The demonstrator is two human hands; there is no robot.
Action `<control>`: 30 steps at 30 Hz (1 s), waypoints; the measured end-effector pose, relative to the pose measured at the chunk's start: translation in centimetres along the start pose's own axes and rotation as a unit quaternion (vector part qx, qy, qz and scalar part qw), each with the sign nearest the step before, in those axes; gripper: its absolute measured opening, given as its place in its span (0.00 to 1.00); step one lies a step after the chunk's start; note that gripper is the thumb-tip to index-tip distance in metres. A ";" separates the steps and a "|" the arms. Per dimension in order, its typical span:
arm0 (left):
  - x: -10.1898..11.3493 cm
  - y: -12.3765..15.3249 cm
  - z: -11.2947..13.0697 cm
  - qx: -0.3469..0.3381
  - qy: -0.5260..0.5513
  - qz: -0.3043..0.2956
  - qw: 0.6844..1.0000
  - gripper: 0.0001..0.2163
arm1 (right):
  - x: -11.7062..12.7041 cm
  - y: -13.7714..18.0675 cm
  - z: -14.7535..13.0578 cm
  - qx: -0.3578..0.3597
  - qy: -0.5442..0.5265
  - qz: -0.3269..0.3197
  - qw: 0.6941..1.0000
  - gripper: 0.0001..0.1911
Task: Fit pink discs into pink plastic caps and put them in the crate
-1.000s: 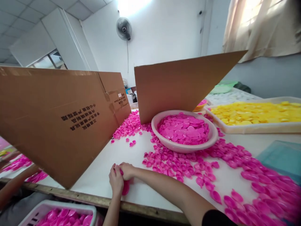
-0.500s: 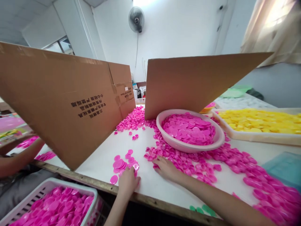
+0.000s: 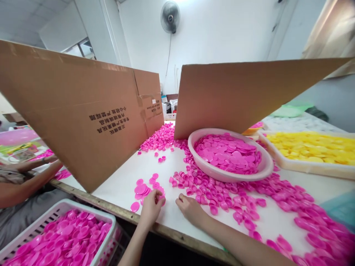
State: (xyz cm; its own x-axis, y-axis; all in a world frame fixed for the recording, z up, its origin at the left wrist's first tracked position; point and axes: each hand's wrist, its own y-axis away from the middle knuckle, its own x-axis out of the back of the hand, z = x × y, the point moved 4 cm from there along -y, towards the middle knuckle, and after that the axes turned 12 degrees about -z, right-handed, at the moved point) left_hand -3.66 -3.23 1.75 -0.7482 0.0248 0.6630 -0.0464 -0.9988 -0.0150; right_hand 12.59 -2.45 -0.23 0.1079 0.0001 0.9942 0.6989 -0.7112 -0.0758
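My left hand [image 3: 151,207] is at the near edge of a small group of flat pink discs [image 3: 141,190], its fingers curled with pink showing just beside them. Whether a piece is in its grip is hard to make out. Facing it across a short gap, my right hand [image 3: 191,210] has its fingertips pressed together over the white tabletop [image 3: 169,221]. Anything in that pinch is hidden. Just beyond the right hand spread many small pink cups [image 3: 213,199]. Behind them stands a pale pink basin [image 3: 203,169] heaped with flat pink discs [image 3: 227,151].
Cardboard panels stand at left [image 3: 111,96] and right [image 3: 222,96]. A white basket [image 3: 111,236] of pink pieces is below the table edge. A tray [image 3: 305,167] holds yellow pieces. Another person's arm [image 3: 33,184] shows at far left. A wall fan [image 3: 170,17] hangs behind.
My right hand has drawn back from the pink cups toward me, its fingers now pinched. My left hand has turned slightly toward it. The view has shifted a little.
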 end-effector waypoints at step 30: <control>-4.7 -3.2 0.4 0.069 0.013 -0.214 0.974 0.14 | -1.7 -0.8 1.7 -0.239 -0.691 -0.157 0.664 0.02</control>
State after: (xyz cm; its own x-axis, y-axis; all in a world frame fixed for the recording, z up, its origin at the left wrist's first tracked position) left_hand 0.25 -0.18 -0.96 -0.6967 0.4388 0.5675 -0.2696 -0.8933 0.3597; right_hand 13.06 -0.68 -1.95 0.7864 0.6111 -0.0903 0.5717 -0.6647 0.4809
